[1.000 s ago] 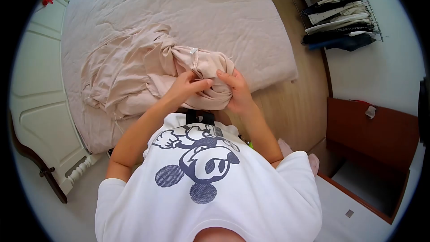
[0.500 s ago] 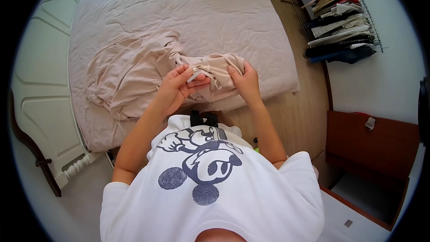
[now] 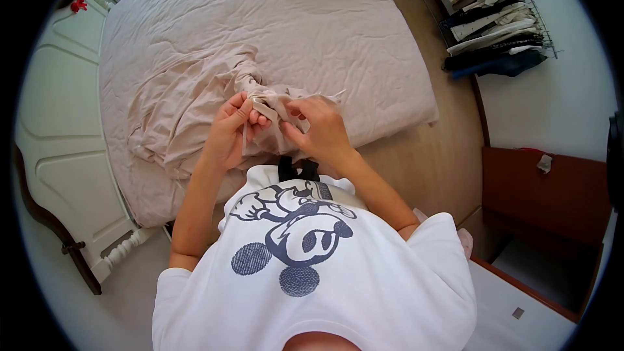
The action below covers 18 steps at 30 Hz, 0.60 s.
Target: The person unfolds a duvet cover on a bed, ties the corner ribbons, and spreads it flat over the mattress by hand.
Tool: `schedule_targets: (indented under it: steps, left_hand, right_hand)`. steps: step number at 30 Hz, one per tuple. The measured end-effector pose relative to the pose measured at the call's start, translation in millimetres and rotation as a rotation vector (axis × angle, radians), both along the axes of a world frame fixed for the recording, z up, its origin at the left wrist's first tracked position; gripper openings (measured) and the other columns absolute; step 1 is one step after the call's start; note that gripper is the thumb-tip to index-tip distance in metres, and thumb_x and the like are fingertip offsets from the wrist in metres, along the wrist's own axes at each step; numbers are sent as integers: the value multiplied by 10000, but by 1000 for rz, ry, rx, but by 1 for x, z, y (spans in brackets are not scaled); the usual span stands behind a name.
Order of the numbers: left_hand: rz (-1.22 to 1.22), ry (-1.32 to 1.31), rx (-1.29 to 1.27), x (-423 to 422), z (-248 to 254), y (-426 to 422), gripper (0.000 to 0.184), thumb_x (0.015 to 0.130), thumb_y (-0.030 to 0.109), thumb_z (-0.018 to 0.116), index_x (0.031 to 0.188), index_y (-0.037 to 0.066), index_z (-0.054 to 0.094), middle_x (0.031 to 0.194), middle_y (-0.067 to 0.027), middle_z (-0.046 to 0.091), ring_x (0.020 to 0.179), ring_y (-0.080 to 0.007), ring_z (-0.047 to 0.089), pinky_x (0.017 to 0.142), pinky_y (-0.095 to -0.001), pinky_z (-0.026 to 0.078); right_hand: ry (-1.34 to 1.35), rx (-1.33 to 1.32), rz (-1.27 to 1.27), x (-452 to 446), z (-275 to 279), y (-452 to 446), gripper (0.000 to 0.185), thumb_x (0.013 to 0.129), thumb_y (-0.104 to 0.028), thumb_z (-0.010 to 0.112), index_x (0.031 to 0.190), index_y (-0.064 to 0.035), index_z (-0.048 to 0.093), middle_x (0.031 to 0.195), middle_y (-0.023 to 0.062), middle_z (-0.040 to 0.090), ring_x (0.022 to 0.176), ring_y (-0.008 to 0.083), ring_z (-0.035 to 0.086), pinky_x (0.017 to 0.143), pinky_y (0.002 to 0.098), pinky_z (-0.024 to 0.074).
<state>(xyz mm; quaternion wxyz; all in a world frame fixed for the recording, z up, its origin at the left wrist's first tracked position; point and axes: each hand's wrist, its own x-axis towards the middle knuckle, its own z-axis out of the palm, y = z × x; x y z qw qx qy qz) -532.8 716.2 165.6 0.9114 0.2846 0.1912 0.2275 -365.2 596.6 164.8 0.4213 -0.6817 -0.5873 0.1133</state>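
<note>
"Looking at the left hand (image 3: 229,131), what do you see?"

"Thumb and forefinger are closed in a pinch on the large, crumpled, pale-pink cloth (image 3: 185,107), right beside a narrow off-white fabric strip (image 3: 264,110). The other fingers curl underneath."

"And the right hand (image 3: 320,131)?"

"Bent over the same bunched end, thumb a little apart from the forefinger. I can't tell whether it grips the fabric or only rests against it."

"Where does the cloth lie?"

"Heaped on the near part of the wide bed with the pale, wrinkled, quilted cover (image 3: 338,39). Its loose folds spread toward the cream panelled headboard (image 3: 68,185), and the gathered end sits between the hands, just in front of the white T-shirt with the dark cartoon print (image 3: 292,234)."

"How would you expect it to handle?"

"Soft and limp, I'd say, light in any one spot but with some drag from so much fabric. Nothing fragile. I'd take hold at the gathered edge, near the strip, because the loose folds would just slump."

"What can't you make out?"

"The right fingertips are partly lost among the folds, and so is where the strip joins the cloth. The heap hides its own underside, so its full outline is anyone's guess. Dark, rounded corners cut off the room's edges."
</note>
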Motion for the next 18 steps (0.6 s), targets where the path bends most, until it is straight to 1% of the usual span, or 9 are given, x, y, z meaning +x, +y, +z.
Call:
schedule_targets:
  steps: [2,5,8,11,14,17,18]
  left_hand:
    - [24,22,9,-6,1,2,140,974,148,506,1047,29,501,772,-7,549,757,-107,581,801,-306,527]
    - [23,10,-16,-9,1,4,127,986,154,482,1030,37,506,764,-18,564,749,-120,600,777,-285,536]
    - [17,-10,-19,-6,3,3,131,985,154,484,1032,33,501,774,-23,562,743,-123,600,773,-283,540]
    - [46,15,-33,-7,6,3,144,985,155,483,1044,25,495,781,-24,556,739,-124,600,775,-282,542]
    - [43,108,38,-11,6,9,130,975,155,506,993,26,511,750,-11,548,698,-98,574,749,-284,541]
    - [10,442,421,-22,12,17,145,969,164,524,925,26,529,706,-13,546,650,-91,561,704,-262,523]
    - [9,458,501,-25,17,19,154,967,168,528,908,26,530,698,-14,547,644,-91,559,695,-256,515]
  right_hand:
    - [-4,-48,18,-1,-8,-1,289,664,-130,757,916,-47,642,864,79,649,755,228,618,664,340,491]
    - [-142,81,49,-10,6,0,228,681,-103,738,885,-66,642,843,74,638,732,222,612,625,328,491]
    - [-287,129,208,-11,3,3,178,707,-56,700,872,-85,641,817,73,621,724,229,610,610,317,490]
    - [-302,224,195,-3,-2,11,178,725,-11,662,881,-94,644,798,69,608,716,227,604,630,312,492]
    - [-54,365,214,7,-6,20,152,729,-13,660,863,-83,641,820,70,619,708,218,600,637,296,487]
    - [200,321,208,15,0,18,67,825,-32,632,872,-72,606,879,75,653,707,149,595,637,258,484]
    - [368,290,195,16,4,15,41,858,-49,612,887,-69,590,900,82,658,717,130,592,643,246,484]
